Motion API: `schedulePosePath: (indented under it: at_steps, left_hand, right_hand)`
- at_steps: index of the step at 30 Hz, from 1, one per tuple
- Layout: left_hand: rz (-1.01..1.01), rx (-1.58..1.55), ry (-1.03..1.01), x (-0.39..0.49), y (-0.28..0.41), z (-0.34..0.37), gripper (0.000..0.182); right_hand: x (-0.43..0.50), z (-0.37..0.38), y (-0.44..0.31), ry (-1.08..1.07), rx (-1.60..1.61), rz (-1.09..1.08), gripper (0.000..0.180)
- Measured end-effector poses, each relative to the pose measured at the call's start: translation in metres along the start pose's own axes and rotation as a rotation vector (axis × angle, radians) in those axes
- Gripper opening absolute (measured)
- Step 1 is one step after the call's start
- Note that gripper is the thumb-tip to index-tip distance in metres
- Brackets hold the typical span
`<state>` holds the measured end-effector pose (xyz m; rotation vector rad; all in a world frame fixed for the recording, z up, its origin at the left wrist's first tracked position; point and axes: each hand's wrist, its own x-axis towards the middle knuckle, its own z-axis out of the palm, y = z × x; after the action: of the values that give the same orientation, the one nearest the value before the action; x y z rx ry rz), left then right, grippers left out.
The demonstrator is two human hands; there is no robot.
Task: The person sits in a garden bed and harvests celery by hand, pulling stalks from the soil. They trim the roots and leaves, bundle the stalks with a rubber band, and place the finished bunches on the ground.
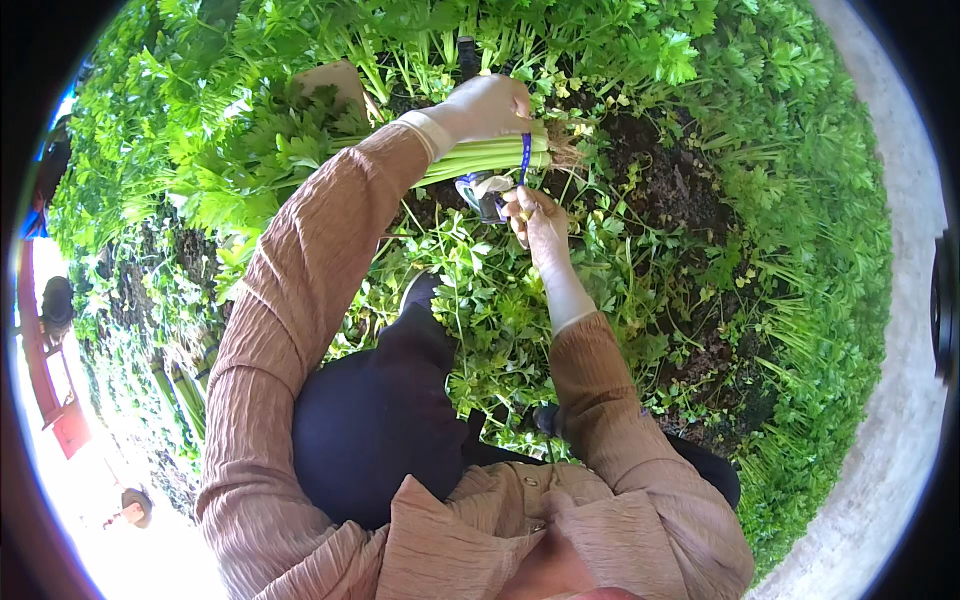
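Observation:
A bundle of celery [480,159] lies sideways in front of me, its leafy tops to the left and its pale roots [568,147] to the right. My left hand [491,107] is closed over the stalks from above, close to the root end. Around the stalks there runs a blue-purple band [526,154], whose lower end reaches down to my right hand [538,221]. The fingertips of that hand are pinched together on the band's end. Just left of them sits a tape roll [480,195], partly hidden by leaves and the stalks.
Standing celery [810,187] grows beyond and to the right, bordered by a pale concrete edge [911,300]. Loose leafy stems [480,300] cover the ground by my shoe [421,291]. Tied bundles [180,382] lie at left, near a red frame [45,360]. A black handle [467,56] stands behind.

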<state>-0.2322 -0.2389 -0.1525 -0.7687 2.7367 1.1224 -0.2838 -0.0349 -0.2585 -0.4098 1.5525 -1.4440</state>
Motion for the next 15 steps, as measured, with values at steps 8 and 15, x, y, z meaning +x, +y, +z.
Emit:
schedulePosePath:
  at_steps: [8, 15]
  left_hand:
    - [-0.08, -0.086, -0.022, -0.013, -0.018, 0.003, 0.053]
    - [-0.032, 0.329, -0.144, -0.002, -0.011, 0.027, 0.053]
  right_hand:
    - [0.071, -0.009, -0.007, -0.623, 0.555, 0.164, 0.041]
    - [0.146, 0.005, -0.144, -0.738, 0.05, -0.125, 0.074]
